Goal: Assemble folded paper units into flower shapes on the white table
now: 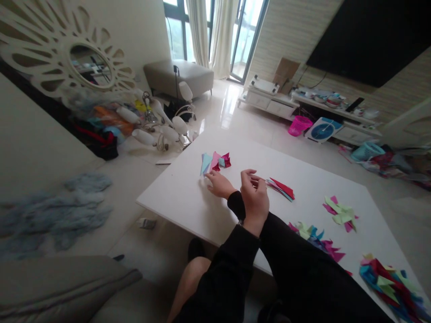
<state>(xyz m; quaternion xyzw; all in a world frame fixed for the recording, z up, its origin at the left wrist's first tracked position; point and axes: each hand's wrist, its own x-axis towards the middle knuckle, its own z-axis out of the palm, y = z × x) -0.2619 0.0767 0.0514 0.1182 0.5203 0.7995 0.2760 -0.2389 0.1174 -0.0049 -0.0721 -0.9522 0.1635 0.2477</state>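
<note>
My forearms cross over the white table [188, 193]. My right hand [220, 185] reaches left beneath my left arm, its fingers apart at the lower end of light-blue folded paper [206, 162]. Beside that paper lie a pink folded piece [214, 160] and small dark-pink and blue folded pieces [225, 160]. Raised above the table, my left hand [255, 193] has its fingers curled. A fan of long folded paper strips [282, 188], red on top, shows just right of these fingers, its narrow end toward them. Whether they grip it is hidden.
On the table's right are a green-and-pink folded paper shape [340, 213], a row of colourful folded pieces [319, 242] and a larger heap [392, 285]. A lamp fixture [168, 130] stands on the floor beyond. My knee [193, 280] is below the near edge.
</note>
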